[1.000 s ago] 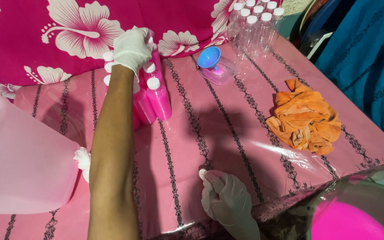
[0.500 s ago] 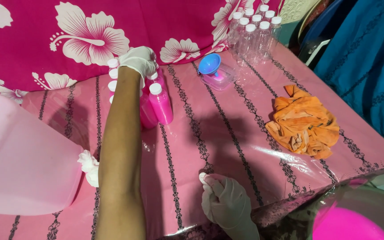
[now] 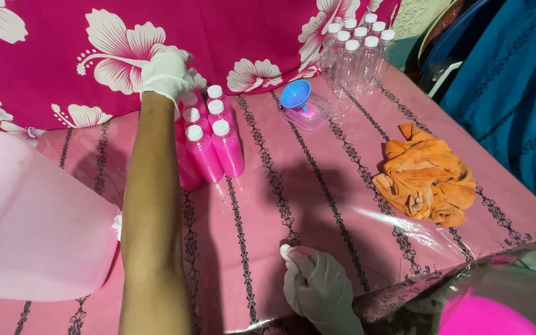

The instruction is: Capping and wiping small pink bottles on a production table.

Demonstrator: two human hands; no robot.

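Now placing among pink bottles point(image 3: 227, 149) with left hand point(image 3: 167, 73), fingers curled, grip hidden; right hand point(image 3: 317, 288) pinching white cap point(image 3: 285, 251); probably needs gentle release.

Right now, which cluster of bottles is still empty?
The clear bottles at the table's far right edge; the bottles by the left hand hold pink liquid.

orange cloth point(image 3: 428, 183) crumpled on table | blue funnel point(image 3: 295, 94) in clear tub | empty clear bottles point(image 3: 356, 51) clustered behind
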